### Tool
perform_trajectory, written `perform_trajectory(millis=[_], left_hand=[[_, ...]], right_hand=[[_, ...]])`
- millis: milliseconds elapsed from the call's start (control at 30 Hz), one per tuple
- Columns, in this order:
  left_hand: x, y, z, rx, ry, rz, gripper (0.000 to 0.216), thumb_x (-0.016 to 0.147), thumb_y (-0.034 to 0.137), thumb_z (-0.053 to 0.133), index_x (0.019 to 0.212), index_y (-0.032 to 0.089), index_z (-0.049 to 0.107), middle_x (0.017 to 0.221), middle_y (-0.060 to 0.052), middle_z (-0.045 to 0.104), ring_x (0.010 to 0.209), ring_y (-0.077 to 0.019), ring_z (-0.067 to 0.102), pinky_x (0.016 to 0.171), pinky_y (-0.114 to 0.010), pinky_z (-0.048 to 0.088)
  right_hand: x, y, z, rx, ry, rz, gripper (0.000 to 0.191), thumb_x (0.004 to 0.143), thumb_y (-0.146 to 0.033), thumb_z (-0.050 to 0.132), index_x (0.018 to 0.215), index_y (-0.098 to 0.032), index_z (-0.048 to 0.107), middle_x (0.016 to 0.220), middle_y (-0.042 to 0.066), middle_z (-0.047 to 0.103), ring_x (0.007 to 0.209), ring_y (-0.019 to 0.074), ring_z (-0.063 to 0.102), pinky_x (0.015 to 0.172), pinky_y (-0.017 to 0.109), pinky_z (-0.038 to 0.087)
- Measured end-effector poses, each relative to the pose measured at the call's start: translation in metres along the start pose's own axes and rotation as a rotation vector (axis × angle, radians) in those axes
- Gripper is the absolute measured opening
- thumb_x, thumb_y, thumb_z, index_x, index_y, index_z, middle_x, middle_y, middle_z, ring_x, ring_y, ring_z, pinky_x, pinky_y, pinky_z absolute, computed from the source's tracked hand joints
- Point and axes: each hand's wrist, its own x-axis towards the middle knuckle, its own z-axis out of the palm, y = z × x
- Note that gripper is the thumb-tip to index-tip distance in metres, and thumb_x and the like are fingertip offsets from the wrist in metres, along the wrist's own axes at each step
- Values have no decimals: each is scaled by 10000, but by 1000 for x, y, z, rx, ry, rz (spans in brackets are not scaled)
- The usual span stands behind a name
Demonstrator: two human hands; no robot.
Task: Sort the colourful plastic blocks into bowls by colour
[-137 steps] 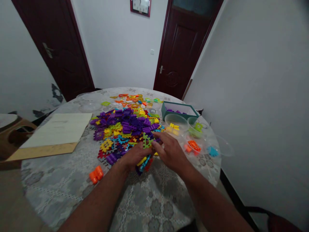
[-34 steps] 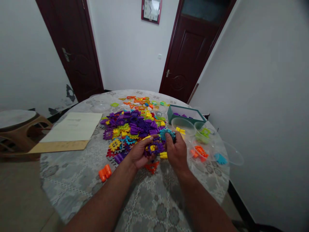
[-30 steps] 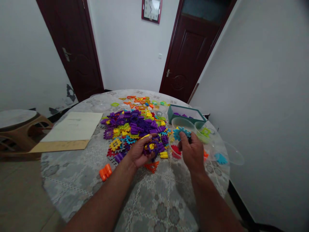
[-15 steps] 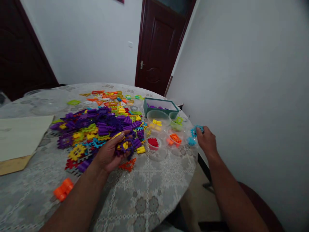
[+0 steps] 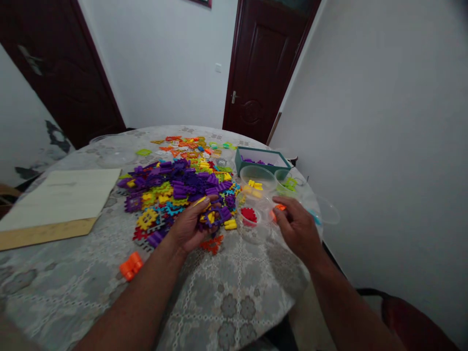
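My left hand [image 5: 195, 224] is closed around several plastic building pieces, among them a purple ring-shaped piece [image 5: 222, 214] and yellow ones. It hovers at the near right side of a heap of mixed toy pieces [image 5: 183, 183]. My right hand [image 5: 298, 229] is above the clear bowls, with its fingers bent but apart and no piece visible in them. It partly hides the bowl of orange pieces [image 5: 280, 207]. Left of it, red gear pieces [image 5: 249, 216] lie in another clear bowl. Blue pieces [image 5: 315, 217] show just behind the right hand.
Bowls with yellow pieces [image 5: 255, 185] and green pieces [image 5: 290, 184] stand behind. A green box [image 5: 263, 168] holds purple pieces. An orange piece [image 5: 130, 266] lies at the front left, and a pale board [image 5: 62, 195] at the left. The round table's edge curves close on the right.
My right hand has let go of the blue gear piece and moved left, over the orange pieces' bowl. My left hand keeps its purple and yellow pieces. The view has turned slightly left.
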Motion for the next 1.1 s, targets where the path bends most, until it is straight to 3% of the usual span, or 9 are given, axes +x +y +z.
perform_trajectory(millis=[167, 333, 500, 633, 767, 833, 900, 1000, 1100], left_hand=[[2, -3, -3, -5, -35, 4, 284, 903, 228, 741, 1176, 150, 725, 956, -98, 769, 659, -176, 736, 525, -271, 611], [3, -4, -5, -25, -89, 19, 213, 930, 225, 711, 1119, 129, 732, 882, -80, 748, 617, -152, 700, 524, -252, 591], [2, 0, -6, -33, -71, -6, 259, 925, 241, 726, 1168, 153, 718, 944, -86, 755, 671, -178, 727, 525, -277, 606], [0, 3, -4, 12, 2, -17, 263, 900, 269, 769, 1136, 162, 724, 933, -81, 754, 641, -171, 720, 470, -250, 566], [-2, 7, -3, -2, 28, -45, 327, 966, 411, 682, 1160, 152, 727, 947, -96, 753, 660, -180, 724, 477, -269, 564], [-3, 10, -4, -27, 17, -67, 432, 1009, 499, 573, 1180, 132, 723, 945, -113, 751, 667, -199, 724, 482, -298, 571], [-3, 11, -5, -54, -11, -75, 488, 1033, 512, 479, 1192, 115, 715, 952, -135, 750, 682, -221, 729, 483, -318, 569], [-3, 11, -7, -65, -38, -77, 439, 1033, 428, 448, 1197, 112, 704, 942, -139, 747, 680, -225, 726, 477, -310, 555], [-3, 10, -7, -61, -40, -85, 372, 1018, 366, 488, 1180, 109, 703, 894, -116, 734, 654, -209, 713, 474, -295, 548]], right_hand=[[-6, -56, 53, 169, -300, -312, 391, 1018, -229, 570, 1398, -303, 621, 1442, 111, 617, 1297, 267, 627, 1066, 467, 560], [3, -65, 86, 152, -408, -338, 303, 1018, -181, 567, 1287, -259, 685, 1514, 136, 550, 1277, 263, 644, 1075, 466, 561], [16, -67, 72, 297, -429, -340, 200, 1024, -204, 577, 1142, -255, 730, 1349, 98, 670, 1228, 233, 662, 1050, 411, 547], [44, -55, 46, 296, -498, -192, 220, 1048, -283, 537, 1058, -251, 755, 929, 24, 762, 831, 189, 716, 787, 317, 564], [101, -15, 39, 230, -587, -45, 249, 1000, -330, 565, 935, -222, 780, 744, 9, 739, 624, 171, 679, 579, 263, 501], [137, 7, 42, 106, -482, 27, 235, 952, -312, 603, 841, -202, 779, 685, 20, 730, 591, 175, 667, 577, 270, 504], [170, 25, 46, -26, -284, 75, 211, 918, -271, 612, 845, -177, 786, 713, 52, 750, 655, 198, 687, 673, 306, 541], [200, 39, 48, -115, -47, 109, 308, 898, -179, 551, 1094, -114, 780, 1006, 152, 795, 957, 271, 726, 934, 417, 539], [195, 37, 48, -145, 53, 106, 400, 889, -141, 518, 1216, -99, 745, 1248, 199, 746, 1172, 302, 682, 1095, 462, 463]])
